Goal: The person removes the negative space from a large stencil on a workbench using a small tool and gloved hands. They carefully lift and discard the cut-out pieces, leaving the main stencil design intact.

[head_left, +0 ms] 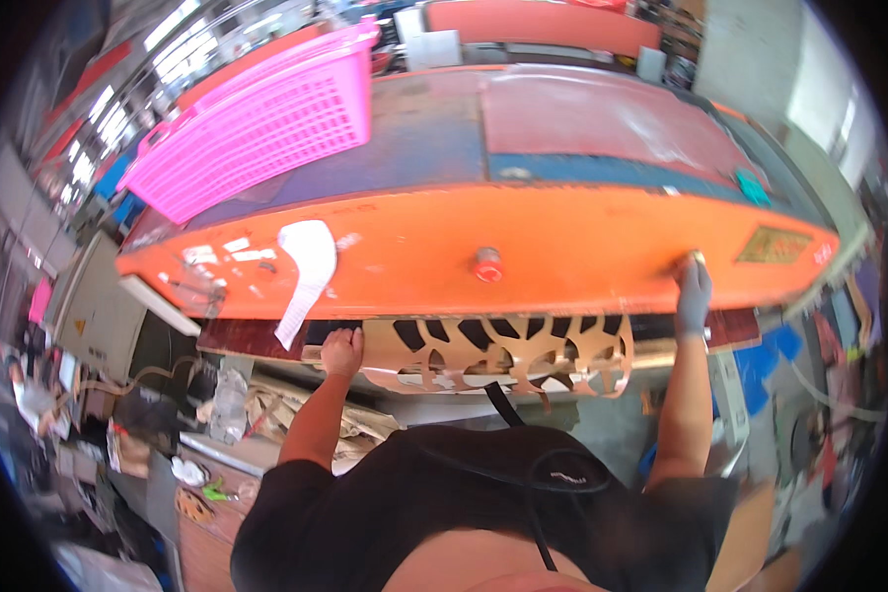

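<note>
My left hand, bare, is closed at the left end of a tan sheet full of curved cut-outs. This sheet lies in the slot beneath the orange front panel of a large machine, and its near edge bends down toward me. My right hand wears a grey glove and is raised against the right part of the panel. Its fingers are drawn together at a small pale fitting, which they partly cover. Between my hands, higher up, a red push button stands out from the panel.
A pink plastic basket rests on the machine top at the left, and a teal cloth-like item at the right. A white paper strip hangs on the panel. Crumpled brown paper and a clear plastic bottle lie at lower left.
</note>
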{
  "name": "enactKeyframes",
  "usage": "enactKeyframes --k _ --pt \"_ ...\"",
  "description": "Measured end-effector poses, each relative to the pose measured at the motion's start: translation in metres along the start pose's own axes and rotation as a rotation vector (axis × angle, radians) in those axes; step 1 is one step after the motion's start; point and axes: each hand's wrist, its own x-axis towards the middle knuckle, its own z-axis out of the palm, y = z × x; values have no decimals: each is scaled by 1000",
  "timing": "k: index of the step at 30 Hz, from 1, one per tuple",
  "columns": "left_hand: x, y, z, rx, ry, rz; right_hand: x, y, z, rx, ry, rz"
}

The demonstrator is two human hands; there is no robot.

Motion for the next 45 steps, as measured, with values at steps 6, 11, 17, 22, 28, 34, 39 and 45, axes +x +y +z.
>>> enactKeyframes --k 6,11,17,22,28,34,39,45 --pt "50 38 29 87 -90 -27 6 90 -75 -477 -87 64" --pt "87 67 46 111 -111 -101 23 128 -121 -1437 -337 -160" --pt "47 65 3 65 -203 -119 -23 124 -130 -1229 -346 -28" --pt "44 69 3 86 -256 -183 -34 118 -135 -1111 -399 -69" --pt "37 69 5 144 -285 -263 -43 121 -142 -1017 -443 -70" --pt "3 73 -17 298 -290 23 -72 102 -165 -1074 -351 -382" --pt "-19 109 -80 103 -111 -65 -78 14 -183 -1177 -402 -227" --pt "-86 162 -183 163 -351 -126 -168 -83 -213 -1233 -206 38"
